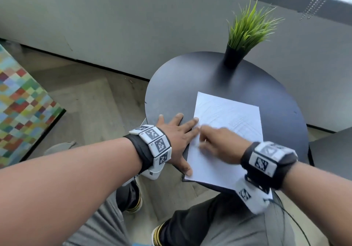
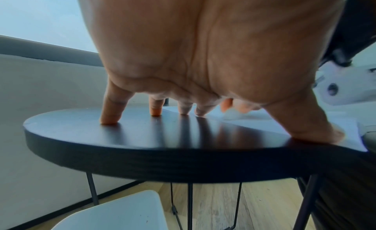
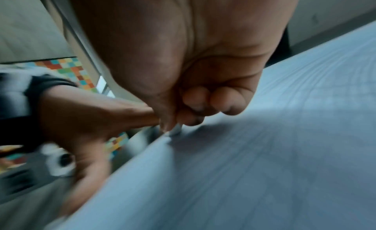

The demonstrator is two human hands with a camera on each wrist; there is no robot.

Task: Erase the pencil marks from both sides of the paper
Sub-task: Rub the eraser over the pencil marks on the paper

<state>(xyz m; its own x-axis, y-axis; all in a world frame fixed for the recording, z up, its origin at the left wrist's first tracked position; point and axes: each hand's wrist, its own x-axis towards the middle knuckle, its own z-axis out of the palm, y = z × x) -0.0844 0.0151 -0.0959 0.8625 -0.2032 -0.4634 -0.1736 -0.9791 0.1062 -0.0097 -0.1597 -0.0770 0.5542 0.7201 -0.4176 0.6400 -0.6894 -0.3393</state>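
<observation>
The sheet of paper point(image 1: 224, 141) lies on the round black table point(image 1: 190, 85), its long axis running from the near rim away. The right hand point(image 1: 219, 146), fingers curled, pinches a small eraser point(image 3: 176, 129) at the left edge. The left hand point(image 1: 177, 137), fingers spread flat, presses that edge. Beyond stands a potted grass plant point(image 1: 245, 34).

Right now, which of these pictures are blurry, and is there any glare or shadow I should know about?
Head view: the right hand is smeared by motion; left hand and paper stay sharp. Left wrist view: crisp, with finger reflections on the glossy table. Right wrist view: blurred throughout, the hand's shadow darkening the paper beneath.
</observation>
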